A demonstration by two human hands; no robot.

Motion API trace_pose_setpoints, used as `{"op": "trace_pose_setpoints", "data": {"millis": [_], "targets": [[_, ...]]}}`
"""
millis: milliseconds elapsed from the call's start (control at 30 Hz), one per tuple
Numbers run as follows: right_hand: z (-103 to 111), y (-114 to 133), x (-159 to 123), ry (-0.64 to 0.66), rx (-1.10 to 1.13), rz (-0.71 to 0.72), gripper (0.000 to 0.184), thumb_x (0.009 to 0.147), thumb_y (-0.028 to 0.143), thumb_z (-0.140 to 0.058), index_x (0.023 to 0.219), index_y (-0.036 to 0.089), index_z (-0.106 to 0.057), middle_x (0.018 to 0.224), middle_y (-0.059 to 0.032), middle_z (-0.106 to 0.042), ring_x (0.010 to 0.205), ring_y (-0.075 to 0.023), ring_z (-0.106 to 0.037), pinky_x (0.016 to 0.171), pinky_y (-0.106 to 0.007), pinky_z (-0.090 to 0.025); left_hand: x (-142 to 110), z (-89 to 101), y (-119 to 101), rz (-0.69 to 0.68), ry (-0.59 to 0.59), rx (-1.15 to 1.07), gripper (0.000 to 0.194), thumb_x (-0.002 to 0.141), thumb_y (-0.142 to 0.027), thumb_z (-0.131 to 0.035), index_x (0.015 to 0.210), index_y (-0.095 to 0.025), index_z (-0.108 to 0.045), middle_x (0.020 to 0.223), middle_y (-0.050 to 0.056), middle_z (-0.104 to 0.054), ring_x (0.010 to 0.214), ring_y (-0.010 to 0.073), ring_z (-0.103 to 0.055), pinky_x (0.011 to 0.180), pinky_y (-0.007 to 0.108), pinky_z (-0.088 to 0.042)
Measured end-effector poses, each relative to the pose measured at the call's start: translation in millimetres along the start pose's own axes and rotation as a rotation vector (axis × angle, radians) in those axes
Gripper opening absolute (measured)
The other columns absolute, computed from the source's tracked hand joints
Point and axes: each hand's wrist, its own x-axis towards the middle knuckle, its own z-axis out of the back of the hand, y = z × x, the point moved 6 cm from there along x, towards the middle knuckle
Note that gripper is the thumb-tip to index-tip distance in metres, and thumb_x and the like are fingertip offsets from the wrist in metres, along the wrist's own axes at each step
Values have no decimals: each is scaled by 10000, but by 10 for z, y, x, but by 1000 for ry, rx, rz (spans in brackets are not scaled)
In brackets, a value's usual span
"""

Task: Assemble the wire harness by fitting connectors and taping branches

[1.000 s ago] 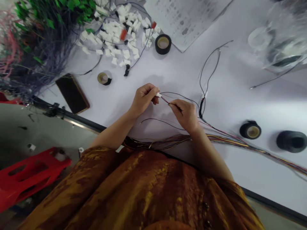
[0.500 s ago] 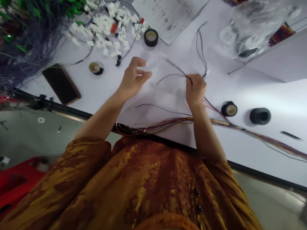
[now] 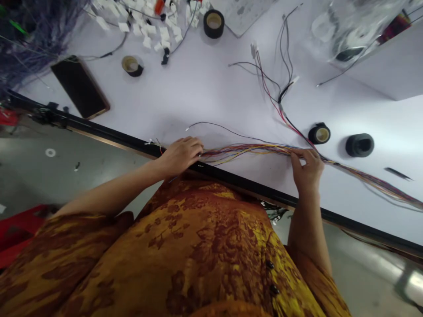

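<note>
A bundle of colored wires (image 3: 244, 149) runs along the table's front edge and off to the right. My left hand (image 3: 181, 155) is closed around its left end, where loose tips poke out past the wrist. Farther right, my right hand (image 3: 307, 166) pinches the same bundle between thumb and fingers. Behind the right hand, a branch of red and black wires (image 3: 280, 110) spreads out on the table, with a white connector (image 3: 254, 49) at one tip. A single dark wire (image 3: 224, 127) lies loose just above the bundle.
Black tape rolls (image 3: 213, 24) lie about, one (image 3: 319, 133) near my right hand beside a black cylindrical piece (image 3: 359, 145). A phone (image 3: 80, 87) is at left. White connectors (image 3: 145, 28) are heaped at the back, and a plastic bag (image 3: 353, 31) is at back right.
My left hand let go of the white connector and came down to the bundle's left end. My right hand released the branch wires and moved down and right onto the bundle. The view shifted.
</note>
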Motion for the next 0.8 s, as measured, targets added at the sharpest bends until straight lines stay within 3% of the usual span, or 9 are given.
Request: {"op": "trace_pose_setpoints", "data": {"millis": [67,167,267,367,500,667,800], "targets": [[-25,9,-87,1,7,26,188,898,301,-576,926,204,-734,941,-110,-732,944,-255,-671,904,-428,-524,111,73,158,10,-80,-26,166,915,-257,-527,851,-195,-667,1012,118,-695,983,289,-616,927,443,-468],[-52,62,-146,15,12,39,207,899,310,-573,945,209,-749,966,-109,-734,957,-259,-676,921,-450,-529,309,257,447,51,-260,-89,107,849,-255,-597,784,-204,-666,860,90,-673,904,270,-608,908,424,-464],[-49,97,-176,15,15,51,220,901,317,-566,949,213,-754,970,-103,-738,959,-260,-680,923,-459,-529,453,397,591,47,-313,-208,31,769,-236,-665,758,-211,-678,789,56,-660,833,242,-608,903,406,-467],[-39,109,-204,-3,28,66,225,906,321,-568,961,211,-757,985,-106,-746,966,-259,-682,937,-453,-517,424,536,514,56,-322,-297,104,738,-240,-706,838,-215,-700,883,51,-695,888,238,-635,936,395,-472],[-51,118,-239,-11,11,78,230,911,328,-574,979,202,-753,1004,-102,-749,978,-254,-683,953,-443,-496,145,716,204,23,-372,-309,140,816,-290,-681,935,-218,-695,1067,60,-703,1062,243,-641,1023,389,-450],[-43,153,-259,-10,21,118,205,916,310,-577,975,215,-750,1007,-104,-755,984,-262,-691,944,-446,-496,-73,498,67,11,-249,-221,140,886,-310,-584,911,-225,-692,1012,54,-718,1005,232,-658,973,375,-481],[-34,167,-245,-16,27,122,191,908,292,-581,956,216,-748,992,-103,-755,963,-261,-694,929,-437,-503,34,260,177,48,-300,-167,148,894,-285,-558,906,-212,-686,1007,78,-706,995,240,-642,931,373,-490]]}}
